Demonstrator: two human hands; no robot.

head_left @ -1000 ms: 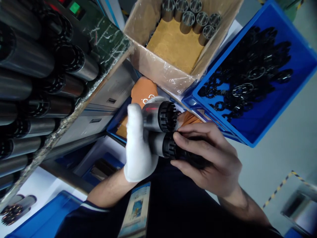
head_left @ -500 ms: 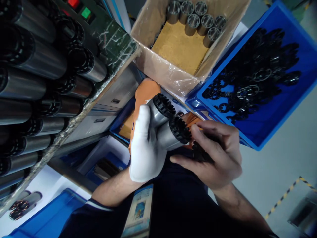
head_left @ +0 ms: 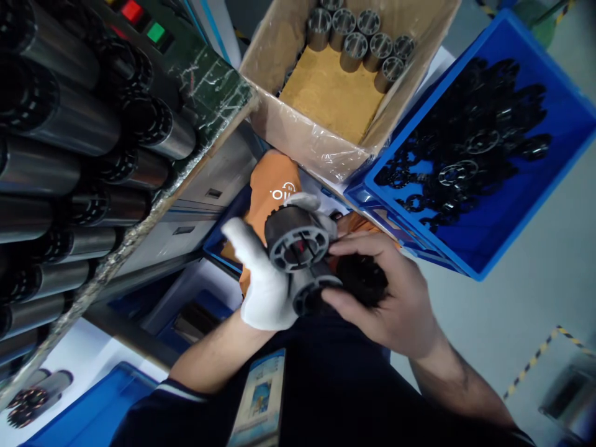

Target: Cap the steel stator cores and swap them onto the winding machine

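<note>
My left hand (head_left: 263, 282), in a white glove, is closed round two short metal cylinders (head_left: 298, 245), one above the other, with their open spoked ends turned toward me. My bare right hand (head_left: 391, 295) is closed on black toothed plastic rings (head_left: 361, 279) and its fingertips touch the lower cylinder's end. Both hands are held close together in front of my dark clothing.
A cardboard box (head_left: 298, 127) holding several metal cylinders (head_left: 361, 37) sits above the hands. A blue bin (head_left: 512, 211) of black rings (head_left: 470, 143) is at the right. Stacked capped cylinders (head_left: 69, 161) fill the left. An orange object (head_left: 274, 186) lies behind the hands.
My left hand has turned the two cylinders so that their open ends now face me, not their black capped ends. My right hand stays against the lower one.
</note>
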